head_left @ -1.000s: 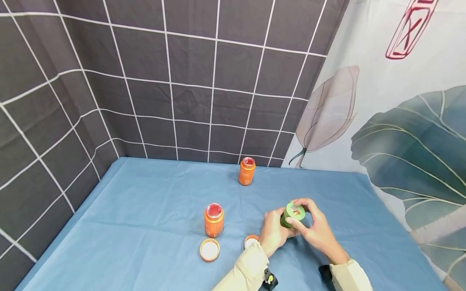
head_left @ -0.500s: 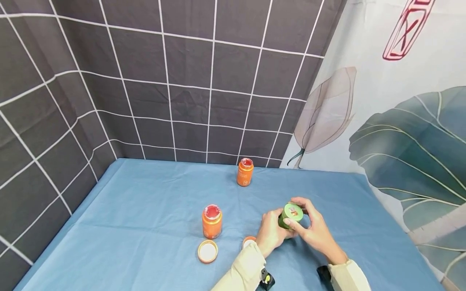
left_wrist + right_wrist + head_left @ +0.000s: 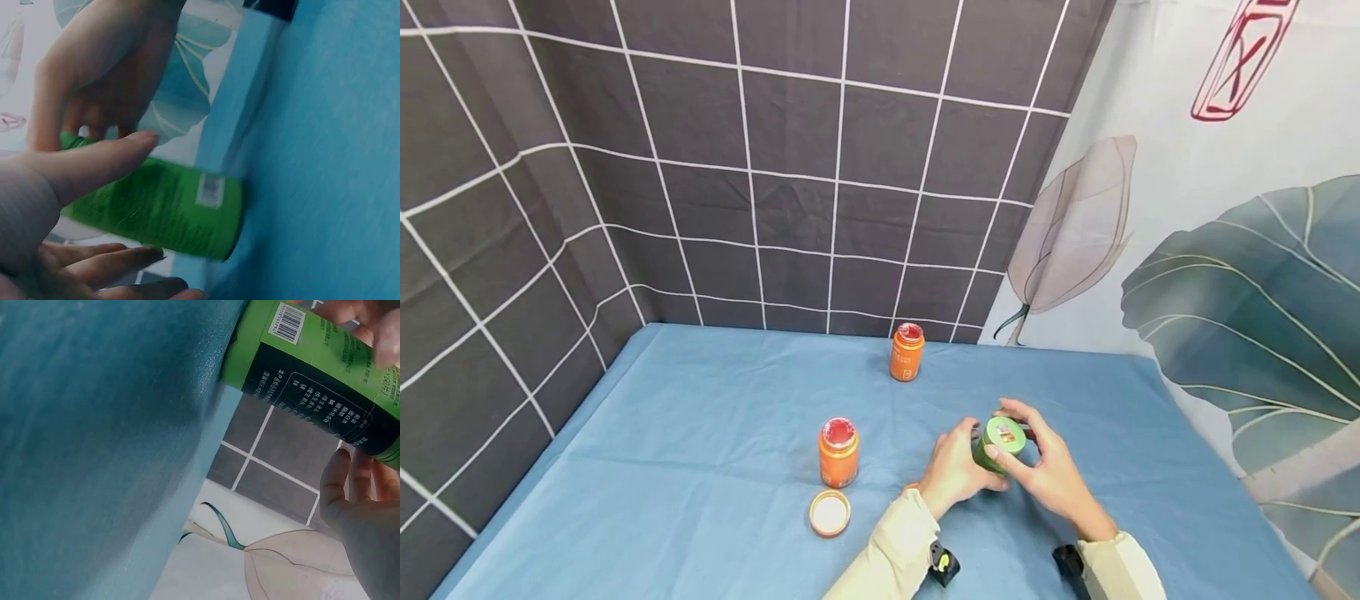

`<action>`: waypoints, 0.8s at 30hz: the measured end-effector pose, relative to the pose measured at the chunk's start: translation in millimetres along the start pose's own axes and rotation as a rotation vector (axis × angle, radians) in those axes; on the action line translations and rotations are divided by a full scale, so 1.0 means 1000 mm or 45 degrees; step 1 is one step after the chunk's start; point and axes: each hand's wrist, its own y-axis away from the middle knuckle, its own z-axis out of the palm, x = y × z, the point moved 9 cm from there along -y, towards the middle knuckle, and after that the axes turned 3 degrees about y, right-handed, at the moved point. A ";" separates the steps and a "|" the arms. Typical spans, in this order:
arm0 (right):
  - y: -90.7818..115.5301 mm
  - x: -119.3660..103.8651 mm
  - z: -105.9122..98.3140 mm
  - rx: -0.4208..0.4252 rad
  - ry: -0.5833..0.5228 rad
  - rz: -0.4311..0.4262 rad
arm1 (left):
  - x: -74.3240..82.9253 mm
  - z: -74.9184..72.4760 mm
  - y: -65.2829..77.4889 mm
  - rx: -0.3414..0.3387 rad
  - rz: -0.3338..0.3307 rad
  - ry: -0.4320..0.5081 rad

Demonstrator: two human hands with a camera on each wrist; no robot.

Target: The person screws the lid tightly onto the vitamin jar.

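Close to blue cloth (image 3: 700, 433), a green cylindrical bottle (image 3: 312, 369) shows a barcode (image 3: 287, 323), dark printed panel (image 3: 325, 406) and light-green lid (image 3: 1006, 434); the right hand (image 3: 1047, 468) pinches its top, the left hand (image 3: 957, 467) spreads alongside.

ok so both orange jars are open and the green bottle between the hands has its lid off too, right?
One thing is wrong: the green bottle has its green lid on, as the head view shows. The near orange jar and the far orange jar are open, as you say.
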 end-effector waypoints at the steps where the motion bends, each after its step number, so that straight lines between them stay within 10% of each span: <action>1: 0.000 0.000 0.000 -0.001 0.001 0.002 | -0.001 -0.002 0.000 -0.014 -0.024 -0.006; 9: -0.003 -0.021 -0.008 0.029 0.089 -0.123 | -0.001 -0.032 -0.004 -0.027 -0.051 -0.061; 17: -0.001 -0.069 -0.027 0.228 0.028 -0.423 | -0.019 -0.090 -0.009 0.656 -0.111 0.177; 24: 0.013 -0.104 -0.002 0.090 0.018 -0.555 | -0.030 -0.098 -0.016 0.792 -0.137 0.213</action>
